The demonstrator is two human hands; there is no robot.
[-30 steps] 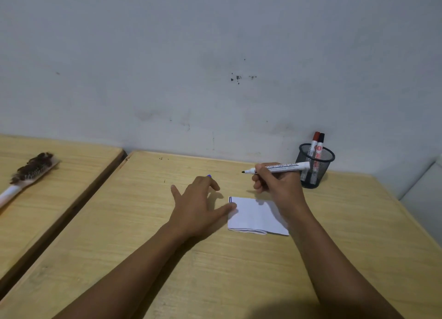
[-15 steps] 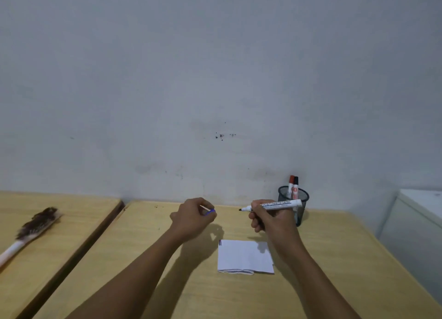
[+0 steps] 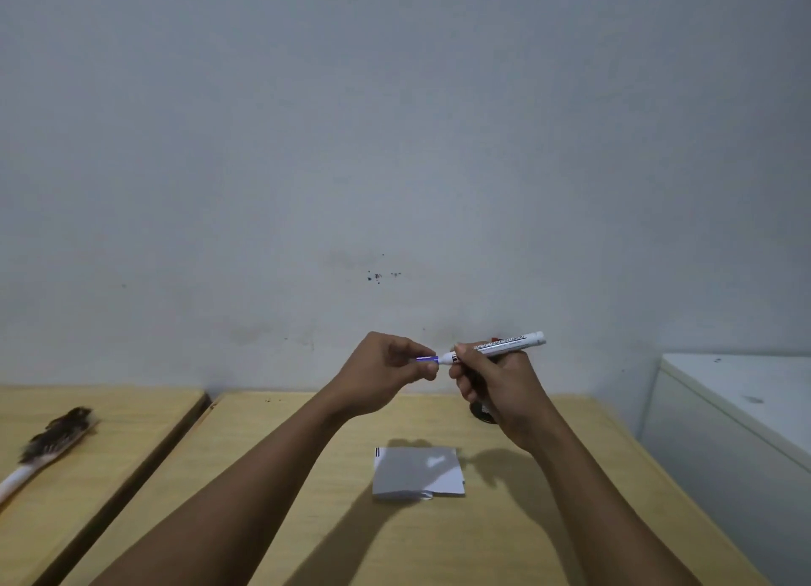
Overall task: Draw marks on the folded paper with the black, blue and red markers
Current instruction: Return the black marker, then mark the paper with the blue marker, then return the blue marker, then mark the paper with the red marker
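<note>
My right hand (image 3: 496, 388) grips a white marker (image 3: 504, 345), held level in the air with its tip end pointing left. My left hand (image 3: 386, 372) pinches the blue cap (image 3: 426, 359), which meets the marker's tip end. Both hands hover above the wooden table (image 3: 307, 519). The folded white paper (image 3: 417, 473) lies flat on the table below them, with short dark marks at its upper left corner. The black mesh pen holder (image 3: 482, 413) is mostly hidden behind my right hand; a bit of red (image 3: 495, 339) shows above the marker.
A brush with dark bristles and a white handle (image 3: 48, 447) lies on a second wooden table at the left. A gap separates the two tables. A white cabinet (image 3: 737, 418) stands at the right. A grey wall runs behind.
Both hands rose off the table and came together. The blue cap in my left hand now meets the marker's tip. The view tilted up, so the paper sits lower in the frame.
</note>
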